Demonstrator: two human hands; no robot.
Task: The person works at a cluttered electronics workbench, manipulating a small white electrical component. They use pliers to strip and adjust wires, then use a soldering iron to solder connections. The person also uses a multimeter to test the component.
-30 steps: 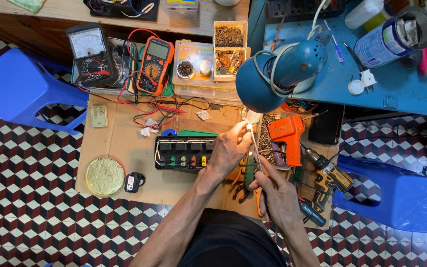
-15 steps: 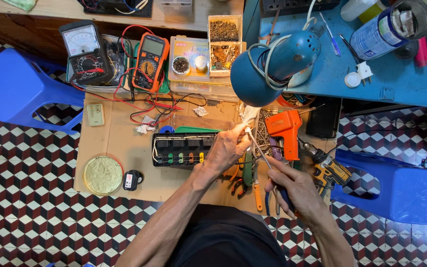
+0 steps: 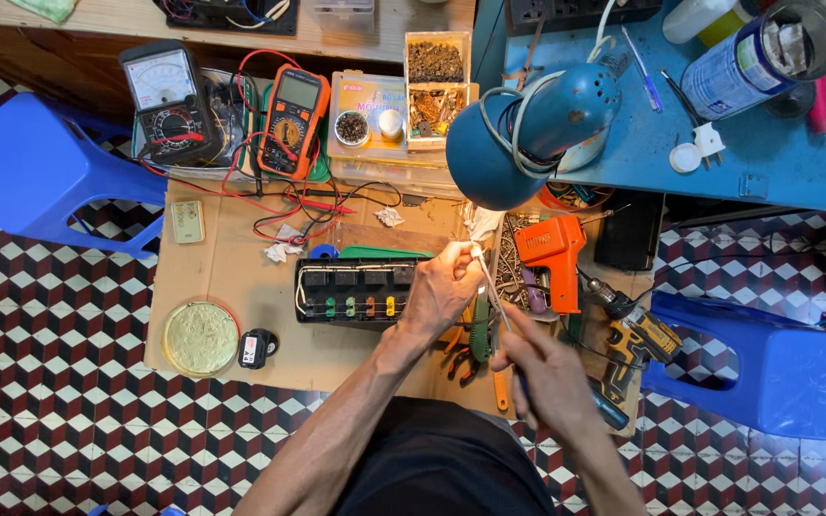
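Note:
My left hand (image 3: 442, 287) is raised over the right end of a black power strip (image 3: 351, 289) with coloured switches, pinching a small white piece (image 3: 475, 250) between its fingertips. My right hand (image 3: 549, 375) sits just below and to the right. It grips a thin metal-tipped tool (image 3: 491, 296) whose tip reaches up to the white piece. What the white piece is, I cannot tell. Both hands work under a blue desk lamp (image 3: 528, 124).
The strip lies on a cardboard sheet (image 3: 231, 277) on tiled floor. Also there: an orange glue gun (image 3: 552, 253), cordless drill (image 3: 644, 333), pliers (image 3: 466, 349), orange multimeter (image 3: 293, 119), analogue meter (image 3: 164, 100), parts box (image 3: 437, 86), round yellow tin (image 3: 201, 337). Blue stools (image 3: 40, 172) (image 3: 767, 368) flank it.
Both hands stay together at the same spot with the tool tip on the white piece. Only the view has shifted slightly.

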